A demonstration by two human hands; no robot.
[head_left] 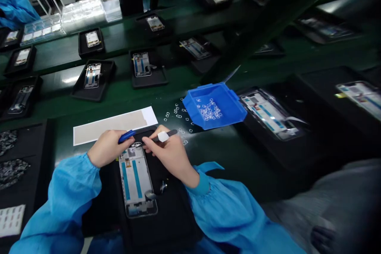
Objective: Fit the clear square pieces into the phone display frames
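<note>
Phone (pixel 137 178), insides showing, lying on a black tray (pixel 171 222) below both hands; its body lies between six and seven o'clock from the fingertips of the right hand (pixel 169 152), between five and six from those of the left hand (pixel 108 149); both hands meet at its top end, neither plainly nearer, contact unclear; long axis pointing between eleven and twelve; left hand gripping a blue tool (pixel 126 136); right hand pinching a white-banded dark tool (pixel 163 136); white strip (pixel 110 127) toward eleven; blue bin (pixel 195 111) between one and two.
</note>
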